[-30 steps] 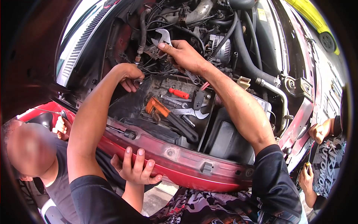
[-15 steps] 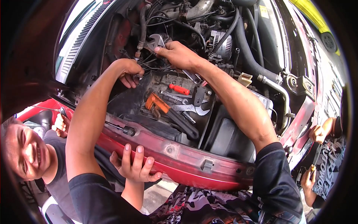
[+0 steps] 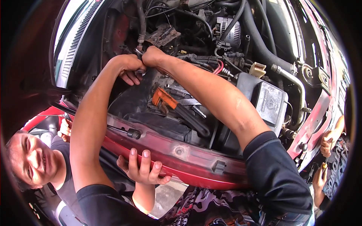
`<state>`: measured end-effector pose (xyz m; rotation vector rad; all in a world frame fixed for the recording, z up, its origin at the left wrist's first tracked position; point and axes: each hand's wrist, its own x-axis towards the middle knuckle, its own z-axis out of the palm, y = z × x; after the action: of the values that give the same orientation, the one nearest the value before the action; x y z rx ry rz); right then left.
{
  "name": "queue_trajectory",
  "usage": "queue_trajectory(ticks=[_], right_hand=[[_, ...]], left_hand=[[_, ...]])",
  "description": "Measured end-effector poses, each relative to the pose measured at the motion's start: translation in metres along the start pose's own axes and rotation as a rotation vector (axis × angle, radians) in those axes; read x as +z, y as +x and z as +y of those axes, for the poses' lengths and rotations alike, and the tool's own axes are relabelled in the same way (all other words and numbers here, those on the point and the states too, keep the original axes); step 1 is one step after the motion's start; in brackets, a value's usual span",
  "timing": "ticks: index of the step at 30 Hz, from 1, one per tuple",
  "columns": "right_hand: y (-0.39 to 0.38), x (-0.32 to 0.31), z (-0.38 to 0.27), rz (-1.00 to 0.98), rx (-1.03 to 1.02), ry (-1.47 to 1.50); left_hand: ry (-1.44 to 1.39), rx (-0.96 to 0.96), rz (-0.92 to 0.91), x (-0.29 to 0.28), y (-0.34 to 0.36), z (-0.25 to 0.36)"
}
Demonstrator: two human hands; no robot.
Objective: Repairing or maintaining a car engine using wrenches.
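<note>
My two hands meet beside a metal fitting at the lower end of a dark hose (image 3: 141, 22). My left hand (image 3: 131, 67) is closed around a metal wrench (image 3: 141, 71), of which only a rounded end shows below the fingers. Against it, my right hand (image 3: 152, 57) is closed on an adjustable wrench (image 3: 138, 52); the fist hides most of this tool. Under my right forearm lie an orange pipe wrench (image 3: 165, 98) with a black handle, a socket tool (image 3: 177, 90) and a small chrome socket piece (image 3: 198, 111).
The red front panel (image 3: 181, 151) of the car crosses below my arms. To the right stand a black reservoir (image 3: 269, 101) and the alternator (image 3: 229, 33). Another person's hand (image 3: 143, 167) touches the panel from below; a further person's hands (image 3: 324, 165) hold a tool at far right.
My right hand has moved left with the adjustable wrench, up against my left hand. My right forearm now covers the red screwdriver and several tools. The view has shifted slightly.
</note>
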<state>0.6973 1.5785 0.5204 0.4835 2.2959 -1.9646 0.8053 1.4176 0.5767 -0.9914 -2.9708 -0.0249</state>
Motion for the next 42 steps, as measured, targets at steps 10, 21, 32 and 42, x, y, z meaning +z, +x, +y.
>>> queue_trajectory(ticks=[10, 21, 32, 42], right_hand=[[0.004, 0.007, -0.002, 0.183, 0.208, 0.264], [0.007, 0.005, -0.011, 0.19, 0.333, 0.401], [0.011, 0.01, -0.008, 0.217, 0.321, 0.355], [0.025, 0.019, 0.038, 0.117, 0.324, 0.504]], left_hand=[[-0.247, -0.456, -0.748, -0.029, 0.141, -0.028], [-0.308, -0.548, -0.87, -0.038, 0.155, -0.033], [-0.3, -0.562, -0.877, -0.035, 0.161, -0.031], [-0.292, -0.49, -0.871, -0.031, 0.171, -0.019]])
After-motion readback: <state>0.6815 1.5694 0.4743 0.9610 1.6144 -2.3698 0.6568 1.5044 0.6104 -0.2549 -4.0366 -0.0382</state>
